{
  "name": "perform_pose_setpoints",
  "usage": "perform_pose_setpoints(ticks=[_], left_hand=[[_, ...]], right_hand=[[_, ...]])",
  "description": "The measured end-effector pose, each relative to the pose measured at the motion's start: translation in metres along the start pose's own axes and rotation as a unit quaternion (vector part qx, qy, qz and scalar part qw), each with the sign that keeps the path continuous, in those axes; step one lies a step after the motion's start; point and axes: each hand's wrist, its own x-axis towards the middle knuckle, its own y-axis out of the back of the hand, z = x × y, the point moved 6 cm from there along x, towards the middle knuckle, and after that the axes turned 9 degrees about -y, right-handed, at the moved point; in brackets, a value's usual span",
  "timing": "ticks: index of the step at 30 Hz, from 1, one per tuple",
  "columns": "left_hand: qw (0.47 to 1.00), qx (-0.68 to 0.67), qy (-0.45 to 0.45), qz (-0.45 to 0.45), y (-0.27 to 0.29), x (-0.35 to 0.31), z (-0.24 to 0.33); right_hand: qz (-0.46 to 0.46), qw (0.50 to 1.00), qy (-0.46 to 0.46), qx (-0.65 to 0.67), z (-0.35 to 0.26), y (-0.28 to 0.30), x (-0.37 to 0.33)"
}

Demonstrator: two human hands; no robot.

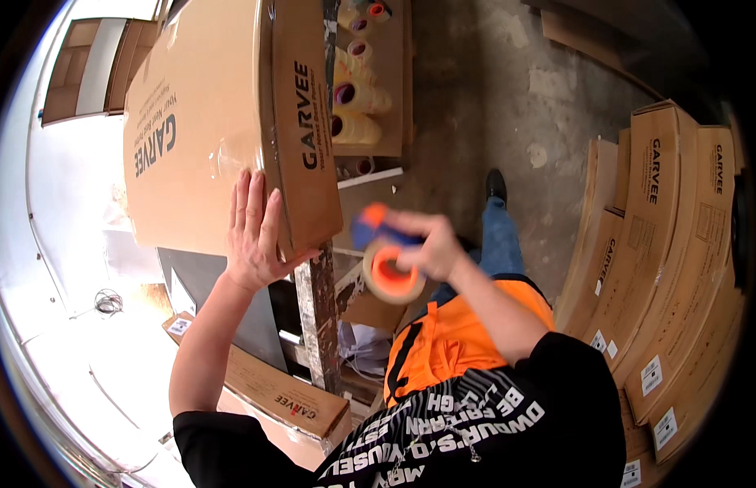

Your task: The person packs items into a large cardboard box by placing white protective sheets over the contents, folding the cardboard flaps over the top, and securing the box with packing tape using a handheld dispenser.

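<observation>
A large brown cardboard box [199,122] with dark printing stands at the upper left, with clear tape along its edge. My left hand [254,232] lies on the near corner of this box. Its fingers are stretched over the broad face, and the thumb reaches round to the narrow side. To the right of the box, apart from it, my right hand [439,244] grips a tape dispenser [392,276]. The dispenser is blue and orange, carries a tape roll, and looks somewhat blurred.
Several tape rolls [362,98] stand in an open carton beyond the box. Tall cardboard boxes [654,220] lean together at the right. A scuffed post [315,317] rises below the large box, near another carton [288,398]. Concrete floor [475,98] lies at the far middle.
</observation>
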Motion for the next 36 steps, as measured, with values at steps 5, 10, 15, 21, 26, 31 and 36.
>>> perform_pose_setpoints(ticks=[5,10,15,21,26,31,36], left_hand=[[1.0,-0.012,-0.007,-0.016,-0.006,0.004,0.007],[0.999,-0.032,0.003,-0.021,0.003,0.0,0.006],[0.998,-0.057,-0.001,-0.029,-0.002,0.001,0.006],[0.917,-0.241,0.056,-0.314,0.008,0.011,-0.012],[0.924,-0.05,-0.094,-0.367,-0.025,0.057,0.029],[0.853,0.198,-0.067,-0.479,-0.082,0.186,-0.112],[0.83,0.124,0.181,-0.513,-0.079,0.332,-0.311]], right_hand=[[0.028,0.971,-0.007,-0.236,-0.032,-0.013,0.042],[-0.011,0.972,-0.104,-0.212,0.052,-0.087,-0.023],[-0.124,0.886,0.03,-0.446,0.022,-0.182,0.051],[-0.293,0.804,-0.021,-0.517,-0.017,-0.097,0.007],[-0.032,0.85,-0.057,-0.523,-0.107,0.076,0.013],[0.222,0.866,0.015,-0.447,-0.194,0.191,0.053],[0.224,0.898,0.031,-0.377,-0.246,0.215,0.142]])
